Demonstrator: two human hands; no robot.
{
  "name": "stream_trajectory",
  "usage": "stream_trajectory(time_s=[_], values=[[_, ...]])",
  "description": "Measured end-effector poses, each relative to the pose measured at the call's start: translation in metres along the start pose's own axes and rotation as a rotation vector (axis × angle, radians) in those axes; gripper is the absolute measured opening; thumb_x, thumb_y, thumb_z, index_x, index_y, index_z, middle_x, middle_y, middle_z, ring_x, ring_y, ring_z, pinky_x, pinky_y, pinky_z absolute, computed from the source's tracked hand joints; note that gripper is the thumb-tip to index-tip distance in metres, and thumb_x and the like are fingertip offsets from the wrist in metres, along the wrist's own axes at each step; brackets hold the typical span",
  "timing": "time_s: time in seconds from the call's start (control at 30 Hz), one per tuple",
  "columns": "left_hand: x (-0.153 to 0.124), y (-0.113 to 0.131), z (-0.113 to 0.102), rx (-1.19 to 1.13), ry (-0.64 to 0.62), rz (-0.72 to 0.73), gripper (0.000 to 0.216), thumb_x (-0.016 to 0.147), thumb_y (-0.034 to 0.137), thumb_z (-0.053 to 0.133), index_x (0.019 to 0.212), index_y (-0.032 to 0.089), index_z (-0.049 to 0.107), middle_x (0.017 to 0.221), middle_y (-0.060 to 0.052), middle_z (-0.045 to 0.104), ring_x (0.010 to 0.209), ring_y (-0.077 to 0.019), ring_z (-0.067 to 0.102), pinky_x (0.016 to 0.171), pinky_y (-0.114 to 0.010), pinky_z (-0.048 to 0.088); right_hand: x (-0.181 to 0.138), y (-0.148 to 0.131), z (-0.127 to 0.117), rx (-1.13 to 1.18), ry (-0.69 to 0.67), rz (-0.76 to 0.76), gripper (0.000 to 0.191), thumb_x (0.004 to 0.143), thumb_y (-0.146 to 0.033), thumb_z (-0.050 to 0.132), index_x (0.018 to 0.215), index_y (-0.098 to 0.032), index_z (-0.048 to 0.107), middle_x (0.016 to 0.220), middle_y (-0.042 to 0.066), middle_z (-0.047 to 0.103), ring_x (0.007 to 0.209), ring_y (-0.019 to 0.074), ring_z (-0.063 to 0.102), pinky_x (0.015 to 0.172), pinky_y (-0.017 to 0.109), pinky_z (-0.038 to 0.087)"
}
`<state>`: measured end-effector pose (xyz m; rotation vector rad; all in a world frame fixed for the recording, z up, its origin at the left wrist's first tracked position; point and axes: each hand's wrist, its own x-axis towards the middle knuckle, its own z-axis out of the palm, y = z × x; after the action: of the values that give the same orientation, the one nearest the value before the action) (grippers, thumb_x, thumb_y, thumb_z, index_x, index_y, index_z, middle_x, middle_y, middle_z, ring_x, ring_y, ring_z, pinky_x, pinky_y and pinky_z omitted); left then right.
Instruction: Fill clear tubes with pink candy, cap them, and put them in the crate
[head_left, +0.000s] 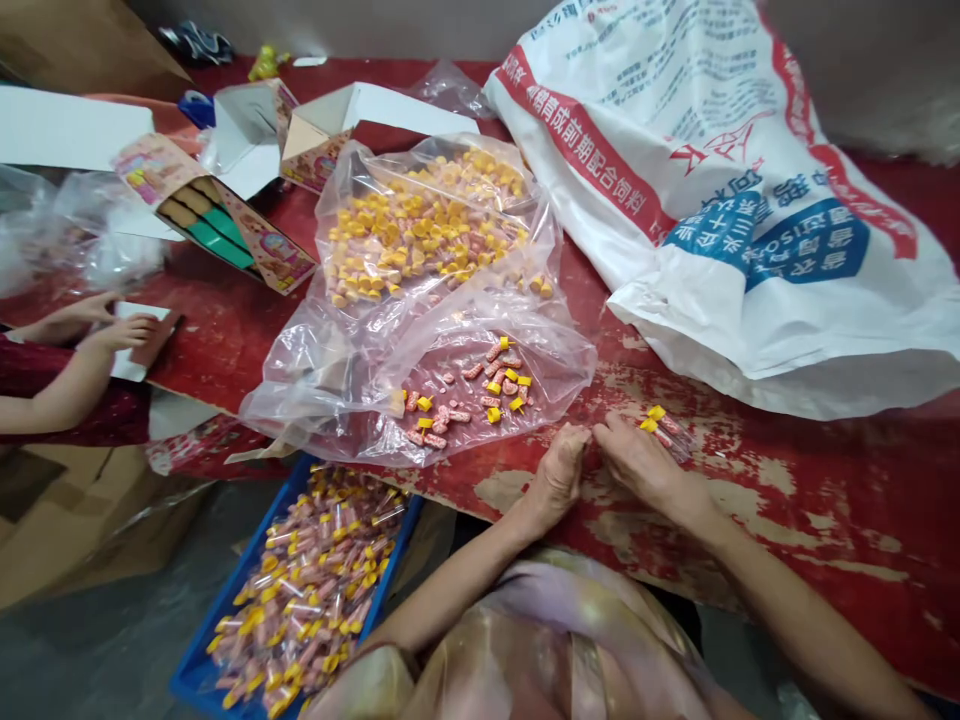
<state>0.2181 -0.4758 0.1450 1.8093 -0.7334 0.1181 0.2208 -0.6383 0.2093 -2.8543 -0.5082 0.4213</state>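
My left hand (559, 468) and my right hand (641, 462) meet close together over the table's front part, both with fingers pinched. Whatever lies between the fingertips is too small or hidden to make out. Just beyond my right hand lie a few pink-patterned pieces with yellow caps (664, 432), seemingly in see-through wrapping. Ahead and to the left spreads a see-through plastic bag (292, 350). Many yellow-capped pieces (427, 235) fill its far part. On its near part are several loose pink pieces (472, 371), some beside yellow caps (493, 414).
A blue crate (196, 640) below the table's edge holds many wrapped yellow-capped pieces. A large white printed sack (675, 310) covers the right rear of the red table (825, 480). Open printed boxes (217, 225) stand at left, where another person's hands (112, 325) hold a small box.
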Motion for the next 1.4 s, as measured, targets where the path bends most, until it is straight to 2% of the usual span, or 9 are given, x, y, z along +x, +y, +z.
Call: stream_trajectory(time_s=[0.17,0.3,0.5,0.63,0.77,0.93,1.03,1.23,1.4], values=[[-0.001,0.023,-0.014,0.003,0.249,-0.223,0.036,0.088,0.009,0.042,0.119,0.023,0.051,0.109,-0.008,0.053,0.099,-0.0172,0.054,0.086,-0.032,0.046,-0.027,0.013,-0.015,0.418,0.507,0.030,0.018,0.093,-0.025,0.042,0.100,-0.018,0.057,0.100,0.008,0.057,0.094,0.0182,0.054,0.084,0.032,0.044],[0.000,0.037,-0.017,-0.002,0.053,-0.192,0.026,0.088,0.018,0.049,0.112,0.021,0.057,0.092,-0.005,0.057,0.084,-0.0155,0.056,0.074,-0.027,0.046,-0.069,0.020,-0.001,0.662,0.909,0.394,0.026,0.087,-0.036,0.053,0.105,-0.018,0.059,0.108,0.009,0.057,0.100,0.0215,0.056,0.087,0.039,0.048],[0.013,0.045,0.013,0.403,-0.459,0.265,0.023,0.093,0.018,0.042,0.108,0.021,0.059,0.121,-0.011,0.059,0.086,-0.0196,0.054,0.071,-0.033,0.040,-0.097,0.022,0.040,0.850,0.942,0.583,0.037,0.082,-0.038,0.061,0.113,-0.018,0.057,0.114,0.011,0.058,0.100,0.0225,0.059,0.090,0.044,0.048],[0.014,0.047,0.020,0.562,-0.595,0.249,0.025,0.090,0.016,0.046,0.113,0.016,0.056,0.092,-0.010,0.063,0.085,-0.0225,0.053,0.071,-0.036,0.040,-0.090,0.017,0.042,0.644,0.907,0.432,0.030,0.085,-0.032,0.056,0.113,-0.021,0.058,0.114,0.009,0.056,0.105,0.0217,0.055,0.092,0.042,0.047],[0.009,0.047,0.003,0.208,-0.393,-0.162,0.035,0.088,0.020,0.047,0.123,0.016,0.053,0.091,-0.009,0.064,0.082,-0.0209,0.056,0.073,-0.035,0.044,-0.076,0.000,0.045,0.601,0.895,0.330,0.026,0.089,-0.027,0.050,0.114,-0.021,0.057,0.112,0.009,0.057,0.108,0.0212,0.054,0.093,0.041,0.046],[0.008,0.049,-0.007,-0.891,-0.046,-0.951,0.052,0.079,0.037,0.059,0.126,0.020,0.044,0.087,-0.004,0.065,0.063,-0.0144,0.059,0.054,-0.025,0.045,-0.060,-0.032,0.052,0.792,1.002,0.353,0.029,0.093,-0.024,0.043,0.121,-0.022,0.052,0.117,0.010,0.054,0.110,0.0207,0.053,0.092,0.040,0.048],[0.010,0.051,0.001,-1.243,0.119,-1.030,0.049,0.069,0.038,0.071,0.110,0.019,0.052,0.090,-0.005,0.065,0.069,-0.0138,0.061,0.056,-0.023,0.048,-0.054,-0.050,0.053,0.651,0.976,0.230,0.036,0.092,-0.017,0.045,0.127,-0.024,0.047,0.117,0.011,0.054,0.111,0.0207,0.053,0.091,0.040,0.048],[0.011,0.050,0.007,-1.329,0.309,-1.016,0.044,0.062,0.026,0.081,0.097,0.017,0.055,0.081,0.000,0.065,0.068,-0.0086,0.061,0.066,-0.018,0.048,-0.048,-0.056,0.056,0.322,0.914,-0.100,0.050,0.090,-0.017,0.048,0.139,-0.019,0.035,0.118,0.014,0.056,0.115,0.0246,0.050,0.093,0.046,0.044],[0.007,0.044,-0.001,-1.389,0.173,-1.032,0.045,0.067,0.035,0.077,0.102,0.017,0.055,0.079,-0.002,0.065,0.066,-0.0169,0.064,0.053,-0.025,0.049,-0.051,-0.007,0.051,0.055,0.894,0.231,0.046,0.090,-0.028,0.049,0.134,-0.017,0.042,0.125,0.014,0.052,0.118,0.0268,0.045,0.096,0.046,0.038]])
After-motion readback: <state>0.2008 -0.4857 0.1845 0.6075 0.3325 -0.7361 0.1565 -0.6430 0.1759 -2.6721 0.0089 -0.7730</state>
